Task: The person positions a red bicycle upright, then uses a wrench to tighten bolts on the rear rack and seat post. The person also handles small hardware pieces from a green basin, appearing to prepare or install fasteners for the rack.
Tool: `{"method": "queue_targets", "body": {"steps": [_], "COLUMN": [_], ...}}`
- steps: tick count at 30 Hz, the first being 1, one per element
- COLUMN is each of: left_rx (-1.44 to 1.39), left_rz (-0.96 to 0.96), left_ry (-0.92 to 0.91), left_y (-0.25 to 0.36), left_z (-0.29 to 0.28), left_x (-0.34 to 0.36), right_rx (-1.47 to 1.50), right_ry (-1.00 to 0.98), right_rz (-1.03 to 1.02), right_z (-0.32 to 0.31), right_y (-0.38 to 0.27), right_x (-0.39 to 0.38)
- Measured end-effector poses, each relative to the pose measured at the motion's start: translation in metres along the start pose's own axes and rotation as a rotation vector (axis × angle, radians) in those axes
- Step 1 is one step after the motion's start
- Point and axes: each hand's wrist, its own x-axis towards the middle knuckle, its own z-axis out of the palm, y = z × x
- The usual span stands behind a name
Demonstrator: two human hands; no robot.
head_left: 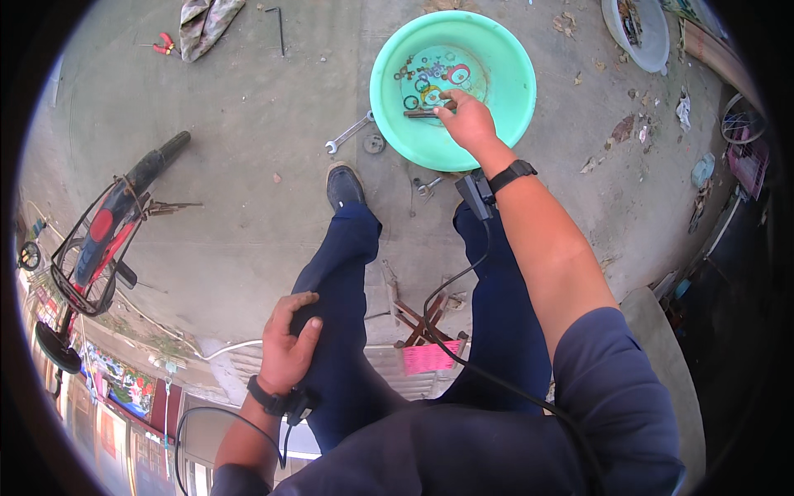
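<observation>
Over the mint-green plastic basin (517, 99), my right hand (470, 122) has its fingers bent together. From the thumb tip a short dark metal rod (420, 114) points left; the fingers appear closed on its end, whose grip is partly hidden. Small rings, nuts and other metal parts (432, 70) lie on the basin's patterned bottom. My left hand (289, 343) rests on my left leg, thumb and fingers apart, holding nothing. Straps with small dark devices and cables are around both wrists.
An open-end wrench (351, 132) and a round metal disc (375, 144) lie left of the basin, another wrench (427, 187) below it. Far left are red-handled pliers (165, 44), a cloth and a hex key (280, 31). A bicycle (103, 227) is at left; a white tub (649, 50) far right.
</observation>
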Motion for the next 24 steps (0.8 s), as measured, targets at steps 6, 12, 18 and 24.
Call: {"method": "queue_targets", "body": {"steps": [6,12,18,24], "left_rx": [0.127,0.205,0.220,0.248], "left_rz": [-0.062,-0.143,-0.162,-0.179], "left_ry": [0.160,0.261,0.293,0.280], "left_y": [-0.037,-0.034,-0.024,-0.010], "left_z": [0.019,0.011,0.015,0.024], "left_x": [0.084,0.087,0.089,0.095], "right_rx": [-0.269,-0.406,-0.236,-0.005], "right_ry": [0.036,-0.021,-0.015,-0.035], "right_rz": [-0.043,-0.048,-0.060,-0.103], "right_z": [0.078,0.089,0.079,0.083], "right_y": [0.036,0.043,0.058,0.064], "right_x": [0.168,0.210,0.212,0.203]}}
